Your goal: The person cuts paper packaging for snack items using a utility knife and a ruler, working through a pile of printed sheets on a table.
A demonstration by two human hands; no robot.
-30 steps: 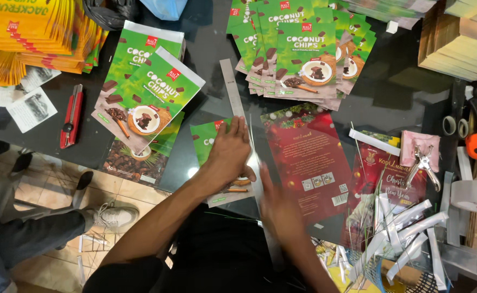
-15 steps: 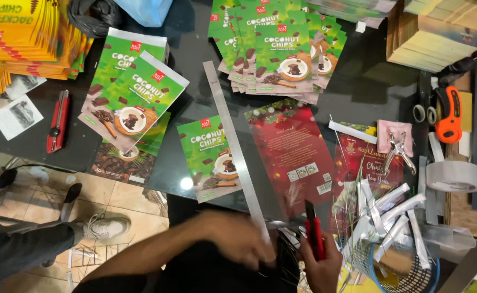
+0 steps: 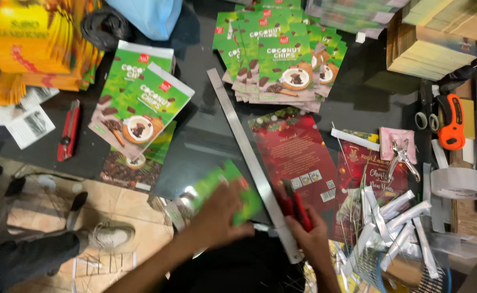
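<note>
My left hand (image 3: pixel 219 214) presses a blurred green pouch (image 3: pixel 229 190) flat at the worktop's (image 3: pixel 206 141) near edge. My right hand (image 3: pixel 309 230) grips a red cutter (image 3: pixel 295 203) beside the steel ruler (image 3: pixel 252 163); a sliding ruler would probably spoil the cut.

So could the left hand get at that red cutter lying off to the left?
Probably yes: the left hand rests on a green sheet, and nothing blocks the way to the red cutter, though it lies far left.

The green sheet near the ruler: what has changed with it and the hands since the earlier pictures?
The left hand has taken the green sheet and is sliding it off toward the table edge; it looks blurred. The right hand came up beside the ruler, keeping its grip on the red cutter. The stacks stayed.
</note>
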